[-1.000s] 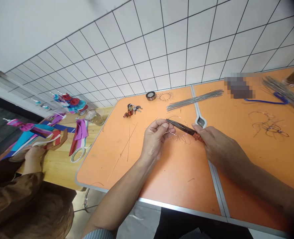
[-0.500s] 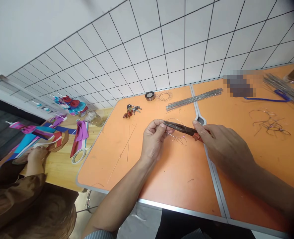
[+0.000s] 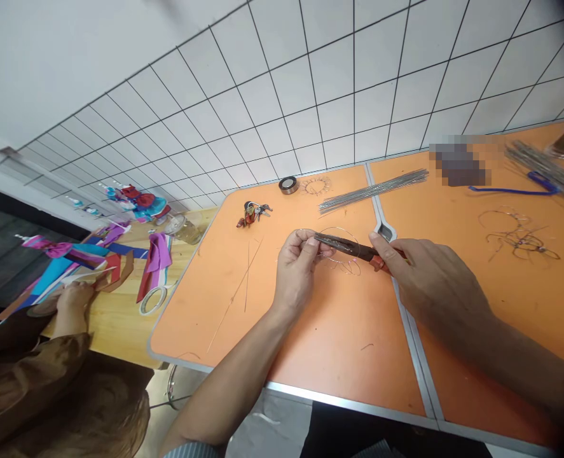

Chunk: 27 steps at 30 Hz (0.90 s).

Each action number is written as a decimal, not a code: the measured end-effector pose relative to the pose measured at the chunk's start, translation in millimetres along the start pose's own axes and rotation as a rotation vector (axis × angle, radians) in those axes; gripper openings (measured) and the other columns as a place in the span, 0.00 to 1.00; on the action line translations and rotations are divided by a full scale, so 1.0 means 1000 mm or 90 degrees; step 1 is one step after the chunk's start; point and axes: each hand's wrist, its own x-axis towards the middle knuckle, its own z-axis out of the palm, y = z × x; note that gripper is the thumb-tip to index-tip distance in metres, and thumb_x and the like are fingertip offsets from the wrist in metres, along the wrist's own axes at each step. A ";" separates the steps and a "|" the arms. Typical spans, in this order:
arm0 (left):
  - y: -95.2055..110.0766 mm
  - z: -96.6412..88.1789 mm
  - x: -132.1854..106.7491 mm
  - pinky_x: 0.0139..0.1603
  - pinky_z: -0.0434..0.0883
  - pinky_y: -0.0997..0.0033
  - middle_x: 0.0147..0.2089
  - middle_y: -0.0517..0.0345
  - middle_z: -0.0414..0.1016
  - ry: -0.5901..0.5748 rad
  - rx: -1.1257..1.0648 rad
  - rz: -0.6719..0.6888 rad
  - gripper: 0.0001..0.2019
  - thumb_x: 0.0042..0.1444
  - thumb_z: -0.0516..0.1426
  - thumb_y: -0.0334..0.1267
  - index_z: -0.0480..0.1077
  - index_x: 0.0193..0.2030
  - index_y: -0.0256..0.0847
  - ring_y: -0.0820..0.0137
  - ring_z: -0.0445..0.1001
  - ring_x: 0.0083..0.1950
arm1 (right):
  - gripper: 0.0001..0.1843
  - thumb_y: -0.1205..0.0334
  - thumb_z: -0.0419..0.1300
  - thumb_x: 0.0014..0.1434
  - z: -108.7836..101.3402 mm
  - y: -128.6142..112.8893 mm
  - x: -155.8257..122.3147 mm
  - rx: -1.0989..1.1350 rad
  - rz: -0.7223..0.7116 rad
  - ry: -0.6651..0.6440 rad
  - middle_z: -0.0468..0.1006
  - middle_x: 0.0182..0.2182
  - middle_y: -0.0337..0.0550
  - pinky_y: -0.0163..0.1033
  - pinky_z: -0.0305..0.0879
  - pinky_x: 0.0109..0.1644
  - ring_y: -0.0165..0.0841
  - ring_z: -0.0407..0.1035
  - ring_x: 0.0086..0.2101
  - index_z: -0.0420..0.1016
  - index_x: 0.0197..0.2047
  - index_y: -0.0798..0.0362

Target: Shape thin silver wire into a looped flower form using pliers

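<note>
Over the orange table, my right hand (image 3: 434,277) is closed round the red handles of a pair of long-nosed pliers (image 3: 346,246). The dark jaws point left and reach the fingertips of my left hand (image 3: 298,264). That hand pinches a thin wire piece (image 3: 351,268) bent into a ring with small loops, right at the tips of the jaws. Part of the wire is hidden behind the pliers and my fingers. Two loose straight wires (image 3: 236,292) lie crossed on the table left of my left hand.
Behind my hands are a bundle of straight wires (image 3: 372,192), a roll of black tape (image 3: 288,185), a wire ring (image 3: 316,186) and keys (image 3: 253,214). More bent wires (image 3: 520,238) lie at right. At left, another person's hands (image 3: 74,299) handle ribbons (image 3: 155,261) on a wooden table.
My hands and the pliers stay almost in place, with the left hand shifting very slightly. The view has moved a little. The other person's hands have barely moved.
</note>
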 end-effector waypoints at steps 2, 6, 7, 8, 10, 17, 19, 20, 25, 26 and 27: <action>-0.001 -0.001 0.000 0.50 0.79 0.65 0.35 0.59 0.80 -0.003 0.005 0.005 0.14 0.62 0.72 0.48 0.76 0.40 0.42 0.70 0.80 0.38 | 0.24 0.77 0.51 0.74 0.000 0.000 0.000 0.004 0.004 -0.002 0.83 0.39 0.48 0.47 0.57 0.38 0.41 0.71 0.35 0.73 0.68 0.61; -0.002 -0.002 0.000 0.49 0.78 0.67 0.36 0.59 0.80 -0.007 0.011 0.020 0.13 0.64 0.71 0.47 0.76 0.40 0.42 0.71 0.80 0.38 | 0.23 0.76 0.51 0.74 0.001 -0.001 0.000 -0.002 0.009 0.000 0.83 0.38 0.48 0.47 0.57 0.38 0.41 0.71 0.35 0.74 0.68 0.60; -0.002 -0.002 0.000 0.49 0.78 0.67 0.36 0.59 0.81 -0.006 0.013 0.022 0.13 0.64 0.71 0.48 0.76 0.40 0.42 0.71 0.80 0.38 | 0.23 0.76 0.51 0.75 0.001 -0.001 0.000 -0.008 0.007 0.001 0.84 0.39 0.48 0.47 0.57 0.39 0.41 0.71 0.35 0.73 0.68 0.60; -0.002 -0.002 0.000 0.50 0.78 0.66 0.36 0.59 0.81 -0.004 0.015 0.022 0.13 0.64 0.71 0.48 0.76 0.40 0.42 0.71 0.80 0.38 | 0.23 0.76 0.52 0.75 0.000 -0.001 0.000 -0.014 0.004 0.003 0.84 0.39 0.48 0.47 0.57 0.39 0.42 0.71 0.35 0.73 0.69 0.60; -0.003 -0.003 0.000 0.51 0.78 0.65 0.36 0.59 0.81 -0.003 0.015 0.020 0.14 0.63 0.71 0.49 0.76 0.41 0.42 0.70 0.80 0.38 | 0.23 0.75 0.52 0.75 -0.002 -0.001 0.001 -0.028 -0.001 0.008 0.84 0.39 0.49 0.48 0.58 0.39 0.42 0.72 0.35 0.73 0.69 0.61; -0.005 -0.004 0.001 0.50 0.78 0.64 0.36 0.59 0.82 -0.002 0.011 0.009 0.15 0.62 0.72 0.49 0.76 0.41 0.42 0.70 0.81 0.37 | 0.23 0.74 0.52 0.76 -0.005 0.000 0.002 -0.032 0.004 0.005 0.86 0.40 0.49 0.47 0.56 0.40 0.41 0.73 0.36 0.75 0.69 0.59; -0.004 -0.004 0.001 0.49 0.78 0.65 0.35 0.59 0.81 -0.004 0.013 0.010 0.14 0.63 0.72 0.48 0.76 0.41 0.42 0.70 0.80 0.37 | 0.24 0.75 0.52 0.76 -0.005 -0.001 0.002 -0.026 0.006 0.005 0.86 0.40 0.49 0.47 0.56 0.40 0.40 0.72 0.36 0.75 0.69 0.60; -0.004 -0.003 0.001 0.49 0.77 0.66 0.35 0.59 0.81 -0.006 0.015 0.012 0.14 0.63 0.71 0.48 0.76 0.41 0.42 0.71 0.80 0.37 | 0.23 0.75 0.52 0.75 -0.004 -0.001 0.002 -0.026 0.006 0.009 0.85 0.39 0.48 0.47 0.56 0.39 0.41 0.72 0.35 0.75 0.69 0.60; -0.003 -0.002 -0.001 0.51 0.77 0.65 0.34 0.60 0.80 -0.025 0.026 0.020 0.12 0.65 0.69 0.46 0.75 0.41 0.42 0.70 0.80 0.38 | 0.22 0.75 0.54 0.75 -0.003 -0.001 0.002 -0.038 0.001 0.027 0.85 0.38 0.48 0.47 0.56 0.39 0.41 0.71 0.34 0.76 0.67 0.61; -0.003 -0.001 -0.001 0.51 0.77 0.65 0.34 0.60 0.80 -0.028 0.025 0.022 0.12 0.66 0.69 0.46 0.75 0.40 0.42 0.71 0.80 0.38 | 0.22 0.74 0.54 0.75 -0.002 -0.001 0.002 -0.035 0.003 0.025 0.85 0.39 0.48 0.47 0.56 0.39 0.41 0.72 0.35 0.76 0.67 0.61; -0.003 -0.001 -0.001 0.50 0.77 0.66 0.34 0.60 0.80 -0.030 0.024 0.024 0.11 0.66 0.69 0.45 0.75 0.40 0.42 0.71 0.79 0.37 | 0.22 0.74 0.54 0.75 -0.002 -0.001 0.002 -0.032 0.004 0.022 0.85 0.39 0.48 0.47 0.56 0.39 0.41 0.72 0.35 0.76 0.68 0.61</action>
